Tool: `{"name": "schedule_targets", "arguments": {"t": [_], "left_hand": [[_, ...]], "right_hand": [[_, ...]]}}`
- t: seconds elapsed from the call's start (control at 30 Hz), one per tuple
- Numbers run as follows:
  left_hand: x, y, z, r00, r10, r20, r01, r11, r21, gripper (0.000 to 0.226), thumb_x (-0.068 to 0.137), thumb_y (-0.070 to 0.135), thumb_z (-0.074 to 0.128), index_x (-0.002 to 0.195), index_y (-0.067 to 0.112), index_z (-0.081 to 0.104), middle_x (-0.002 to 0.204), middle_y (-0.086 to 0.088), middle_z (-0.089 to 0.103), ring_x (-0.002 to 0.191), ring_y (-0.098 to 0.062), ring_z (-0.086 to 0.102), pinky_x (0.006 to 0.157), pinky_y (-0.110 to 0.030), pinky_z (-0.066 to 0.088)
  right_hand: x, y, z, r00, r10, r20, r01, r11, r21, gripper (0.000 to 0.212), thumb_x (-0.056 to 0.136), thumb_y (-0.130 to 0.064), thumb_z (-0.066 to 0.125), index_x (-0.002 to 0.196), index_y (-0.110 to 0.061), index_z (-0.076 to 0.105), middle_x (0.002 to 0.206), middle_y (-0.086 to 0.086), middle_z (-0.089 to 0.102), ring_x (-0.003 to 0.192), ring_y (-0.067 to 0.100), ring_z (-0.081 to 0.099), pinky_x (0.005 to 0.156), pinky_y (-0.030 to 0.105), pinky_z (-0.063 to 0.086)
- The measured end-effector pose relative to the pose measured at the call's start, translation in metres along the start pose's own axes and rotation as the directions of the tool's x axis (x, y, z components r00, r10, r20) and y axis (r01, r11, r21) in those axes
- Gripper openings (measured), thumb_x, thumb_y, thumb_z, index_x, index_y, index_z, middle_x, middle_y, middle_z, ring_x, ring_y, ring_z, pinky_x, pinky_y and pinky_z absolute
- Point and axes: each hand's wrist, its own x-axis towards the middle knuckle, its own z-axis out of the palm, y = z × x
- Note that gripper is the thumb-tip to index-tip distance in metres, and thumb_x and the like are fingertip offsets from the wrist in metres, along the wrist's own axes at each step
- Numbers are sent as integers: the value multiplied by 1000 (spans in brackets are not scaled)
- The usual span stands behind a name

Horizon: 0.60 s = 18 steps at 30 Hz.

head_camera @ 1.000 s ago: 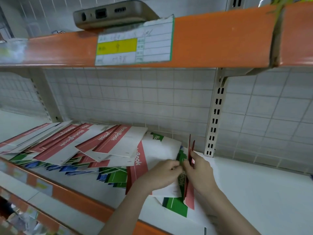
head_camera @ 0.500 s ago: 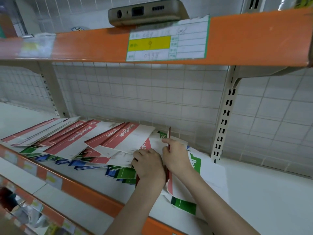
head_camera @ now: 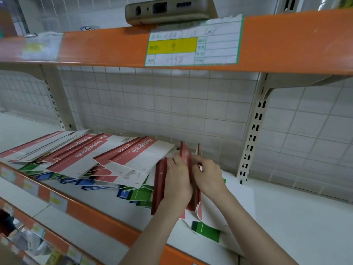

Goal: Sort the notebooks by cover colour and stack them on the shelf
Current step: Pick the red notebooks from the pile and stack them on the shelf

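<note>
A loose pile of notebooks (head_camera: 107,159) with red-and-white covers fans across the white shelf (head_camera: 298,222); blue and green ones (head_camera: 141,196) stick out beneath it. At the pile's right end several red notebooks (head_camera: 159,186) stand on edge. My left hand (head_camera: 177,180) grips them from the left. My right hand (head_camera: 207,175) pinches the rightmost red notebooks (head_camera: 197,201) from the other side. A green-and-white notebook (head_camera: 207,231) lies flat under them.
An orange shelf rail (head_camera: 99,217) runs along the front edge. Overhead, another orange shelf (head_camera: 296,41) carries a price label (head_camera: 193,46) and a phone-like device (head_camera: 170,10). A slotted upright (head_camera: 252,134) stands to the right against the wire grid back.
More red notebooks now stand on edge between my hands. Both hands have closed around the upright bundle, and the camera has moved in closer.
</note>
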Motion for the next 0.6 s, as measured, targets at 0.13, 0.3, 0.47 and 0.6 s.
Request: {"name": "schedule_targets", "arguments": {"t": [0.13,0.3,0.47,0.6], "left_hand": [[1,0,5,975,-27,221,149,817,-557,27,92,5,46,118,7,56,107,-2,64,101,-20,63,81,-24,47],[2,-5,7,893,-96,441,369,718,-591,43,94,45,48,132,24,46,112,6,61,99,-10,60,84,-28,50],[0,-10,8,872,-118,475,412,703,-580,44,88,2,57,127,19,45,95,3,61,79,-12,62,55,-20,45],[5,-15,-1,910,-120,396,391,566,-726,37,83,-2,62,112,20,56,96,-3,69,81,-20,68,63,-29,50]], "right_hand": [[-4,5,-7,1000,0,28,-1,999,37,46,89,-8,44,132,-21,54,110,9,68,105,27,60,86,32,47],[-7,21,-6,991,65,120,-81,988,130,48,95,-12,34,138,-32,41,98,3,65,75,16,58,70,24,43],[-14,39,-20,941,314,123,-337,859,385,32,94,-8,42,121,-20,53,110,15,64,95,27,63,89,37,52],[-22,61,-39,945,324,-52,-298,913,278,46,90,-15,58,134,-10,44,119,0,57,105,16,57,88,16,42]]}}
